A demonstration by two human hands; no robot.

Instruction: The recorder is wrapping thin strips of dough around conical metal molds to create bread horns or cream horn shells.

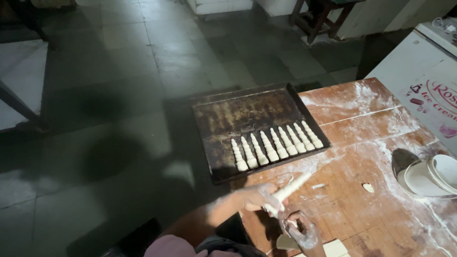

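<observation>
My left hand (259, 196), in a thin clear glove, grips the wide end of a dough-wrapped cone (291, 187) that points up and right toward the tray. Just below it, my gloved right hand (300, 231) is curled with its fingers near the cone's base; whether it holds anything is unclear. A dark baking tray (238, 119) overhangs the floured wooden table's (362, 214) left corner. Along the tray's near side lies a row of several dough cones (276, 145).
Flat pieces of dough (334, 247) lie at the table's near edge, and a small scrap (368, 187) sits mid-table. Stacked white dishes (431, 177) stand at the right edge. A white chest cabinet (419, 71) is beyond the table, a wooden stool (319, 19) farther back.
</observation>
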